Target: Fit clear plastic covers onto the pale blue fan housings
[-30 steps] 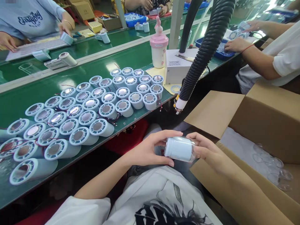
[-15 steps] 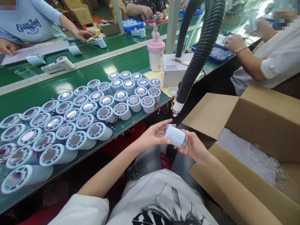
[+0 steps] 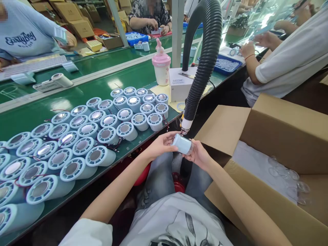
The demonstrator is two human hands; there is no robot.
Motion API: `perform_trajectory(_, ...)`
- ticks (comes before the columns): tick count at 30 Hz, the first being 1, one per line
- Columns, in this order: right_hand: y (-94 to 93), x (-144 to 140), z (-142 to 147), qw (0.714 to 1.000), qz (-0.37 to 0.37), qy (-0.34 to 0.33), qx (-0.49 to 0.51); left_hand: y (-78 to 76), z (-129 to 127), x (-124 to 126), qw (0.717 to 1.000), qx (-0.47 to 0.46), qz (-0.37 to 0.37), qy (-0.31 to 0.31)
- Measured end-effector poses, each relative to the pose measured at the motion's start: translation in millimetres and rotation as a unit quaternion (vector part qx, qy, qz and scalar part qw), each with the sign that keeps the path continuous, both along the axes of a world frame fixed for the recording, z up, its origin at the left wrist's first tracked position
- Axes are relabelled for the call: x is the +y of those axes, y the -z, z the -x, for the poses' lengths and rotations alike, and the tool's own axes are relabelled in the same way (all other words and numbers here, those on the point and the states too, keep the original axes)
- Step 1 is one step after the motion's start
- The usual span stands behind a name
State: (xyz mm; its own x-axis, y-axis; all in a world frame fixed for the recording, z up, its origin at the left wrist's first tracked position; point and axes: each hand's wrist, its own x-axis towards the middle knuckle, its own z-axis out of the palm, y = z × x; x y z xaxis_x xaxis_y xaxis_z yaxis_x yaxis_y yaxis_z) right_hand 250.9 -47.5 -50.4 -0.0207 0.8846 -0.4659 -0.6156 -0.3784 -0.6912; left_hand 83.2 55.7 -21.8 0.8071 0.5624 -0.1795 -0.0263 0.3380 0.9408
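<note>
A: Two hands meet on one part. The left hand (image 3: 160,145) and the right hand (image 3: 198,154) are together, both clamped on a pale blue cylindrical housing (image 3: 182,144) with a clear cap at its right end. It is held in the air over the lap, directly below the nozzle (image 3: 185,127) of the black corrugated hose (image 3: 205,58).

B: How does the housing look to handle?

A: Judged from the light fingertip hold, it is light. The shell looks like stiff moulded plastic, smooth and somewhat slippery. The clear cap appears thin, so it is probably the more fragile portion.

B: Where is the sensible place to take hold?

A: Around the blue wall, fingers opposed across its width, as the left hand does at 9 o'clock of the part. The right hand cups the capped end from 3 o'clock to 5 o'clock. Pressure on the cap itself is best kept low.

B: What surrounds it?

A: At 9 o'clock to 10 o'clock, rows of like housings (image 3: 102,126) lie on the green bench (image 3: 30,106), metal-disc faces showing, some with thin red wires. At 3 o'clock to 4 o'clock an open cardboard box (image 3: 282,136) holds clear caps (image 3: 289,176) on white sheet. At 12 o'clock stand a pink-lidded bottle (image 3: 161,68) and a white box (image 3: 179,83). Co-workers' hands work further off.
</note>
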Motion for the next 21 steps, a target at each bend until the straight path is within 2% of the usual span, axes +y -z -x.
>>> perform_trajectory(4,-16.0,-19,5,0.998,-0.015,-0.056,-0.026,-11.8,20,-22,1.0,-0.007,-0.014,0.013)
perform_trajectory(9,-41.8,-45,10,0.994,-0.017,-0.101,-0.044,-26.8,38,-49,0.994,-0.03,-0.099,0.043)
perform_trajectory(13,-60.9,-57,10,0.988,0.014,-0.152,-0.036,-30.0,43,-61,0.985,-0.058,-0.155,0.052)
perform_trajectory(17,-71.9,-63,10,0.979,0.051,-0.195,-0.005,-34.8,44,-68,0.973,-0.065,-0.214,0.058)
perform_trajectory(21,-76.0,-68,10,0.971,0.062,-0.23,0.014,-45.7,47,-76,0.969,-0.027,-0.24,0.055)
